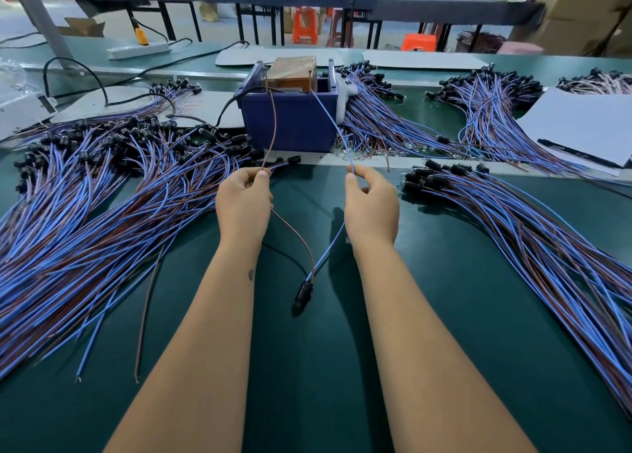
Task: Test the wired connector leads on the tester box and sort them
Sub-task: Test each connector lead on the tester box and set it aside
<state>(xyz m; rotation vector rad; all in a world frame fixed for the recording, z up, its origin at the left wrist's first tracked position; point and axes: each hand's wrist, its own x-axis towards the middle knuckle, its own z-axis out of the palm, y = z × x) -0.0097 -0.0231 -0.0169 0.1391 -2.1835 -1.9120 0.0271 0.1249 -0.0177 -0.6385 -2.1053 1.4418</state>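
A person stands at a green table. Their left hand [243,203] pinches a brown wire [272,124], their right hand [371,203] pinches a blue wire [330,117]. Both wires run up to the blue tester box [289,119], and their black connector [303,290] dangles between the forearms. Holding both tips steady on the contacts should give a clear reading. Piles of leads [102,196] lie on both sides.

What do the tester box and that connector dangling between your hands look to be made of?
Tester box: likely moulded plastic, matte dark blue, with smooth flat walls and a thick rim. Connector: glossy black, probably hard plastic, showing highlights on its barrel; its two leads look plastic-sheathed.
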